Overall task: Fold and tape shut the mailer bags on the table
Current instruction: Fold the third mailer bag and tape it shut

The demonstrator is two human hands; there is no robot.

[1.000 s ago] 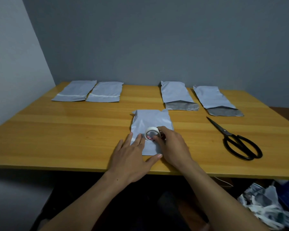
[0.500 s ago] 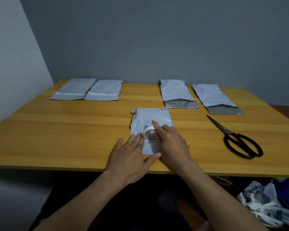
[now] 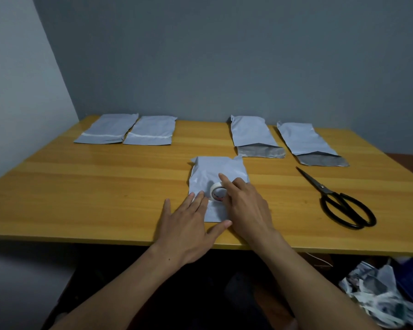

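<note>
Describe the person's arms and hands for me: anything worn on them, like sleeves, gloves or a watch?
Nothing worn shows. The left arm and right arm are bare down to the bottom edge of the picture, with no sleeves in view. The left hand and right hand have no gloves, and no watch, wristband or ring is visible.

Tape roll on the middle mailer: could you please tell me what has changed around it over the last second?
The right hand, holding the tape roll, has straightened its index finger forward over the roll's top; earlier it was curled. The roll barely shifted. The left hand still presses flat on the middle mailer bag; the scissors stayed put.
</note>
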